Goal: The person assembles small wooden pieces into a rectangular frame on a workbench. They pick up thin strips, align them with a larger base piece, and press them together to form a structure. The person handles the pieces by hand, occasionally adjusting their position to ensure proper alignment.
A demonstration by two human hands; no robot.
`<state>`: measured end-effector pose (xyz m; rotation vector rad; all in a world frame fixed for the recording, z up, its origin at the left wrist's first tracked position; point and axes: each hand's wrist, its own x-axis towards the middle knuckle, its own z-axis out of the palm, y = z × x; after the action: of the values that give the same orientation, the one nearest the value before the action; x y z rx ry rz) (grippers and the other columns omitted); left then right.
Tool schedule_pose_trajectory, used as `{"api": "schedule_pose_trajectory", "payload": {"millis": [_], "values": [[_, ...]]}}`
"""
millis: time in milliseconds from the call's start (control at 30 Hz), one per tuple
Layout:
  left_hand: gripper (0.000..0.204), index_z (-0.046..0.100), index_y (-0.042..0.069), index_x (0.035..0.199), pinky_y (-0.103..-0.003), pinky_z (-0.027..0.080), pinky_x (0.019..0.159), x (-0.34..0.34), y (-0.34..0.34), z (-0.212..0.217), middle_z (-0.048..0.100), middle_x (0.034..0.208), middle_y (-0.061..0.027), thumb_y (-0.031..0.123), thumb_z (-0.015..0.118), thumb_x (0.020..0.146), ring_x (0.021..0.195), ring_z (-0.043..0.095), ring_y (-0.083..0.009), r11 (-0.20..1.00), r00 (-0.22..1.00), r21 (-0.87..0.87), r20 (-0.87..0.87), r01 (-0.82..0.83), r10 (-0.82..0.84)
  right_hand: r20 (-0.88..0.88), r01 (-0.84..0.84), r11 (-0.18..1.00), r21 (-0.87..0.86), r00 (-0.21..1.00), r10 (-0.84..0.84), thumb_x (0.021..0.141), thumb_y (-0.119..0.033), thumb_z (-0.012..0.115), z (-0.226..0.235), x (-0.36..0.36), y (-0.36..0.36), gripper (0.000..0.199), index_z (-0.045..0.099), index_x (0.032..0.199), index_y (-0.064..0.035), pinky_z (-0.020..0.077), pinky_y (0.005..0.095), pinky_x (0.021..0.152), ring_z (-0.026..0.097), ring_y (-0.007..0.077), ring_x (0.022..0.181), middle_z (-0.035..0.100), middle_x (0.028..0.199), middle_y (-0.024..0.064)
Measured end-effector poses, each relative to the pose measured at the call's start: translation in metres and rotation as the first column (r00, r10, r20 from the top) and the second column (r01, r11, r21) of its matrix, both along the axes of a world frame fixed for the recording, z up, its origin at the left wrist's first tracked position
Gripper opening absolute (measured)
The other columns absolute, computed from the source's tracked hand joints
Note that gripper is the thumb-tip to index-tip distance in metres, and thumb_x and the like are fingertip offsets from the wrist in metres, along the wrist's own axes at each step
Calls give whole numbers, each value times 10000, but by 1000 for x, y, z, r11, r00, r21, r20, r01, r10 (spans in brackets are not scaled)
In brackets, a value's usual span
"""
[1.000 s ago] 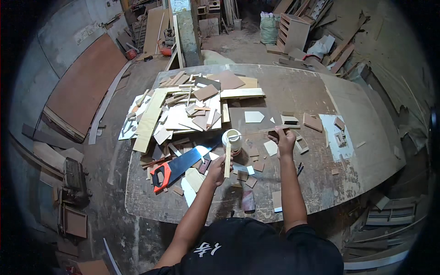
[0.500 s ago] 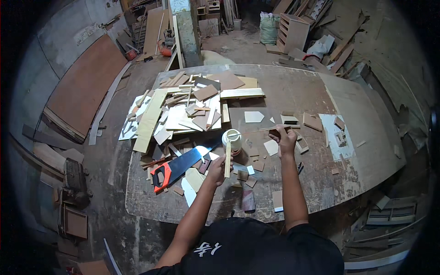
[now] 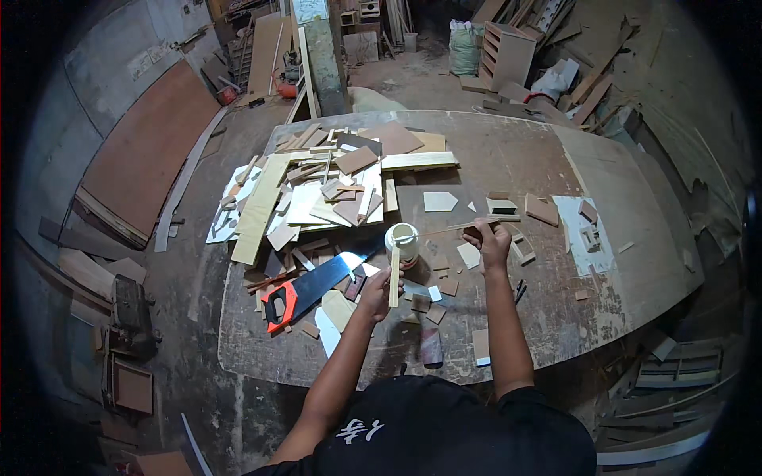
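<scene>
My left hand (image 3: 376,297) is closed around a narrow pale wood strip (image 3: 394,278), which stands up toward the rim of a white plastic jar (image 3: 402,245). In my right hand (image 3: 490,240) is a long thin stick (image 3: 452,228), pinched near its right part; its left tip reaches the jar's open mouth. What is inside the jar is too small to make out. To the left of my left hand lies a handsaw (image 3: 317,283) with an orange and black handle, its blade pointing toward the jar.
A worn wooden worktable (image 3: 548,333) carries a large heap of wood offcuts (image 3: 317,198) at the left. Small blocks (image 3: 542,209) and a white sheet (image 3: 583,238) lie at the right. A sanding-block-like piece (image 3: 431,347) is near the front edge. Boards (image 3: 147,143) lean on the left wall.
Almost nothing differs. My right hand has shifted very slightly left and down with the stick; my left hand keeps its place with the wood strip.
</scene>
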<state>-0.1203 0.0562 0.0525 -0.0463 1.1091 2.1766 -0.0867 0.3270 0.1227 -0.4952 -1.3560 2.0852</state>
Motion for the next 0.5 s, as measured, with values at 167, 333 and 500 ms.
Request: {"api": "schedule_pose_trajectory", "payload": {"millis": [167,333,500], "values": [[337,606,24,1068,-279,509,669,1,-1,2,620,823,-46,337,505,992,704,602,-141,1000,1000,2,4,0,0,-13,9,1000,-17,1000,-9,868,-133,648,3,1,1,142,623,905,2,606,315,640,679,184,672,672,806,107],[341,610,24,1067,-270,510,663,1,0,2,623,818,-45,340,508,990,695,606,-142,999,1000,32,14,4,-5,-21,8,1000,-24,1000,-8,868,-123,646,2,0,4,145,620,906,15,610,322,636,680,193,686,668,819,112],[325,608,24,1065,-273,510,651,1,0,2,621,824,-42,325,508,993,691,600,-134,999,1000,45,4,10,-10,-11,-11,1000,-12,1000,11,868,-112,647,1,1,0,160,616,896,42,617,318,620,674,197,699,650,840,116]]}}
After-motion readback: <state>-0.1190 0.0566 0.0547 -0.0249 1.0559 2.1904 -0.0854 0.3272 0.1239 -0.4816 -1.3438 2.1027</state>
